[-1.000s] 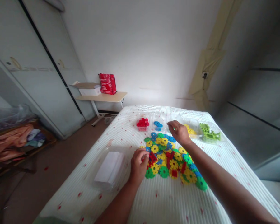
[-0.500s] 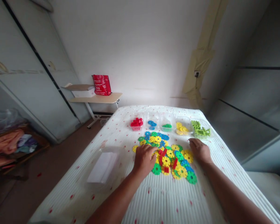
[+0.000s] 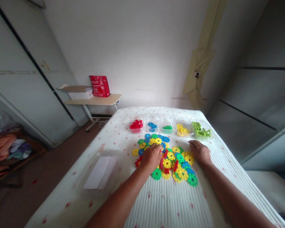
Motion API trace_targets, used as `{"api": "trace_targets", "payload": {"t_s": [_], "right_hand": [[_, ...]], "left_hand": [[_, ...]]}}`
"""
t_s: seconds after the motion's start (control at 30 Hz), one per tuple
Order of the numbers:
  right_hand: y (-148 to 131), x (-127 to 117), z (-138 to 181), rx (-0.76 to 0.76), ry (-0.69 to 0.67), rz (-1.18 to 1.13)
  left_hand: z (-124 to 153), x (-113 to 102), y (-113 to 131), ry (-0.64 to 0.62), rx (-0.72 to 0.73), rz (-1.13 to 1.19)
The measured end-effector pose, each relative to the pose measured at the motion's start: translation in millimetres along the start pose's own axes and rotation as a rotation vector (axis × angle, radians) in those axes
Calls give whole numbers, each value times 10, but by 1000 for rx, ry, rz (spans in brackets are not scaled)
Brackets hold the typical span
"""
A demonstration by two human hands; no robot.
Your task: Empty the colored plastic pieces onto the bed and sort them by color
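Note:
A pile of flat flower-shaped plastic pieces (image 3: pixel 172 160) in yellow, blue, green and red lies on the white bed (image 3: pixel 156 202). My left hand (image 3: pixel 152 156) is palm-down on the pile's left side. Its fingers curl into the pieces, and what they grip is hidden. My right hand (image 3: pixel 199 152) lies palm-down at the pile's right edge, fingers stretched loosely towards the pieces and holding nothing that shows.
Clear tubs stand in a row beyond the pile: red pieces (image 3: pixel 136 125), blue (image 3: pixel 152 125), green (image 3: pixel 167 128), yellow (image 3: pixel 181 129), light green (image 3: pixel 199 133). A clear tray with white paper (image 3: pixel 102 169) lies left of my left arm. A side table (image 3: pixel 95 100) with a red bag stands by the wall.
My right hand has come back from the tubs to the pile's right edge. My left hand has slid right and further into the pile. The view has shifted a little.

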State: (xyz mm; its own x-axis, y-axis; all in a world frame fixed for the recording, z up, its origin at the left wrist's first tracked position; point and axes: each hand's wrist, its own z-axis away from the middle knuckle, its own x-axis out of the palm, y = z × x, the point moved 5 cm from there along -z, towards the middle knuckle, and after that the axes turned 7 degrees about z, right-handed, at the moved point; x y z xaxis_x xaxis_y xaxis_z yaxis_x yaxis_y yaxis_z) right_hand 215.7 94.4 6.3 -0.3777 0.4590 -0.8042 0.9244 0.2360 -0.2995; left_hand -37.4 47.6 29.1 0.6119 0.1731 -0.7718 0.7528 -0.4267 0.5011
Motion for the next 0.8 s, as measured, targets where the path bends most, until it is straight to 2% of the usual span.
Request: {"api": "trace_targets", "payload": {"t_s": [0.17, 0.4, 0.57, 0.8], "right_hand": [[-2, 4, 1, 7, -7, -5], [-39, -19, -8, 10, -20, 1], [-55, -29, -7, 20, -33, 7], [-10, 8, -4, 11, -3, -4]], "left_hand": [[-27, 3, 67, 30, 66, 92], [-52, 137, 162, -38, 9, -126], [-80, 216, 170, -113, -11, -155], [-83, 224, 190, -123, -38, -186]]}}
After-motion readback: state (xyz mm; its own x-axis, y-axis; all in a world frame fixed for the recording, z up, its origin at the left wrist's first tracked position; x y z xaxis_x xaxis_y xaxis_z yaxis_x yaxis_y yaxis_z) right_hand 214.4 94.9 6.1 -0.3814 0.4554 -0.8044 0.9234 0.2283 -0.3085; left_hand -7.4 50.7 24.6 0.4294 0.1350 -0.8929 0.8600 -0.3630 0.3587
